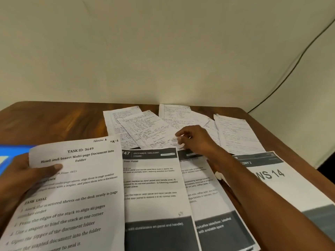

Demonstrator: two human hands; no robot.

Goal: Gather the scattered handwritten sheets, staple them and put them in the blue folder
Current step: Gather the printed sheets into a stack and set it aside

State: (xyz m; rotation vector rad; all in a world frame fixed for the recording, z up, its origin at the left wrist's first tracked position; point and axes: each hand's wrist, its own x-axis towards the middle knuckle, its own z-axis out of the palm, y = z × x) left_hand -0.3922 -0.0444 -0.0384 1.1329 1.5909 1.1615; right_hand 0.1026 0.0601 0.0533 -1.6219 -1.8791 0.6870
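Handwritten sheets (145,131), thin, limp, overlapping: my right hand (194,140) pinches one's near corner; left hand (23,174) grips the instruction page (72,187).

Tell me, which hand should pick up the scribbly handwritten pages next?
Probably the right hand. It is already out over the handwritten sheets, its fingertips at the corner of one. The left hand is busy holding the printed task sheet near the blue folder.

Handwritten sheets (145,131): beyond right grip (192,140), on surface (45,122).
Printed pages (154,187): under right forearm.
Folder (10,151): behind left grip (23,174).
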